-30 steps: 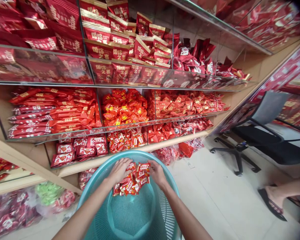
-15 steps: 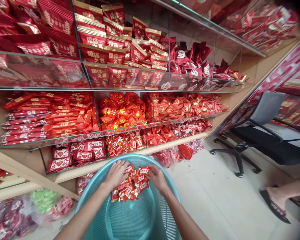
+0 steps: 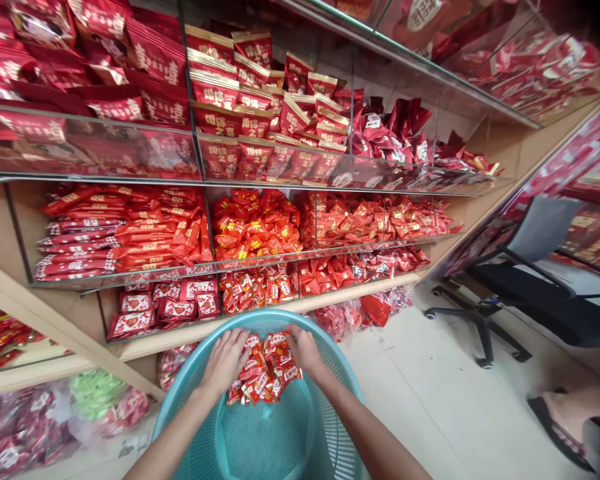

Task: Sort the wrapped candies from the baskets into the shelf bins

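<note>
Currently, the red candy packets point(image 3: 261, 388) lie heaped inside your teal basket point(image 3: 267, 443), in its far half toward the shelves. Their white label strips carry red characters, too small to read reliably. On the gold-edged bags point(image 3: 223, 121) above, the pale lettering's second line looks like 之喜. Packet orientation: mixed, no common long axis; the lowest front label slants up rightward, while the one beside your right hand point(image 3: 306, 351) runs nearly crosswise. Your left hand point(image 3: 225, 363) is palm down, fingers loosely bent over the heap's left edge. Your right fingers curl at its upper right; you cannot tell whether either hand grips a packet.
</note>
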Demonstrator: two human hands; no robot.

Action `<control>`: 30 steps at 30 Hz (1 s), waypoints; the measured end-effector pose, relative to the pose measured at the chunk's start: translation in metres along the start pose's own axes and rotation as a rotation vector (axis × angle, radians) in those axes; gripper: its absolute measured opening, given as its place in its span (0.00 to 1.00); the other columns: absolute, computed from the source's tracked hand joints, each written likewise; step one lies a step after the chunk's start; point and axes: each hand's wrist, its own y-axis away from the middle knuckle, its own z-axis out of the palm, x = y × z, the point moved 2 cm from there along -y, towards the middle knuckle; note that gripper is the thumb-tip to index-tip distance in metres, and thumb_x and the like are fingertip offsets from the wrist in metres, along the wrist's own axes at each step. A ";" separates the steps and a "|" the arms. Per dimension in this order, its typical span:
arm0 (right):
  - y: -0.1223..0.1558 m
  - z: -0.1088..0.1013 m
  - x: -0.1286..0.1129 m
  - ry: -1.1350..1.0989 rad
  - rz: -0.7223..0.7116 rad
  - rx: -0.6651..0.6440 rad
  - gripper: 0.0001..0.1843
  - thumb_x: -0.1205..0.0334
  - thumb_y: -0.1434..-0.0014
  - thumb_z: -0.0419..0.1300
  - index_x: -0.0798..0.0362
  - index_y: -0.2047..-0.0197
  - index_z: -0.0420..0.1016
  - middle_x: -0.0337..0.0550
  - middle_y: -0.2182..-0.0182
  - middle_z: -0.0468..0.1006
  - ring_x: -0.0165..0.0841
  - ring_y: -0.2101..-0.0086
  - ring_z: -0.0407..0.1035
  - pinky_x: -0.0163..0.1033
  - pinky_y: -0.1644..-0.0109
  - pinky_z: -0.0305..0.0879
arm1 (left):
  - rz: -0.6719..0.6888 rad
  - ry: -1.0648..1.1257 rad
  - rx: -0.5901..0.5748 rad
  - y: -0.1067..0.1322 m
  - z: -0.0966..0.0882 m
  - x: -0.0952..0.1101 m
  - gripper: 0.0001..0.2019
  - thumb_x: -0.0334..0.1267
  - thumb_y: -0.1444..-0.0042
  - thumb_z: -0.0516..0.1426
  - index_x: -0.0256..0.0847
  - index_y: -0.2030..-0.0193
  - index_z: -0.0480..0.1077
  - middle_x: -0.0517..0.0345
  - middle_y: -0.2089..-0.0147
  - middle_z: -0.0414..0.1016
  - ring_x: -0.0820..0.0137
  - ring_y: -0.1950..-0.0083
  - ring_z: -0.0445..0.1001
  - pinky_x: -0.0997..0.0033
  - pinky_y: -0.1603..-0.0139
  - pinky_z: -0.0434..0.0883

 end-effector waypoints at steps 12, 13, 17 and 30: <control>0.005 -0.021 -0.005 -0.041 0.006 0.148 0.15 0.62 0.41 0.48 0.53 0.59 0.75 0.48 0.68 0.79 0.38 0.67 0.72 0.36 0.62 0.60 | 0.015 -0.089 0.190 -0.064 -0.045 0.017 0.12 0.39 0.39 0.45 0.39 0.58 0.67 0.50 0.56 0.71 0.64 0.54 0.71 0.66 0.53 0.68; 0.005 -0.021 -0.005 -0.080 -0.006 0.158 0.15 0.62 0.42 0.48 0.52 0.61 0.75 0.47 0.70 0.79 0.38 0.69 0.72 0.37 0.64 0.60 | -0.017 -0.144 0.168 -0.072 -0.047 0.018 0.12 0.40 0.40 0.46 0.38 0.58 0.67 0.48 0.55 0.70 0.63 0.53 0.71 0.65 0.54 0.69; 0.003 -0.021 -0.004 -0.193 -0.024 0.209 0.12 0.63 0.44 0.50 0.51 0.68 0.76 0.43 0.76 0.76 0.36 0.74 0.68 0.37 0.68 0.59 | -0.107 -0.268 0.052 -0.096 -0.046 0.018 0.12 0.36 0.42 0.48 0.36 0.54 0.67 0.43 0.53 0.71 0.59 0.50 0.71 0.65 0.57 0.70; 0.023 -0.039 -0.084 -1.382 0.150 -0.253 0.26 0.38 0.48 0.55 0.52 0.56 0.69 0.45 0.59 0.76 0.34 0.58 0.70 0.38 0.58 0.67 | 0.314 -0.002 0.292 -0.028 -0.048 0.078 0.17 0.36 0.37 0.42 0.40 0.51 0.69 0.50 0.47 0.71 0.64 0.48 0.70 0.64 0.48 0.67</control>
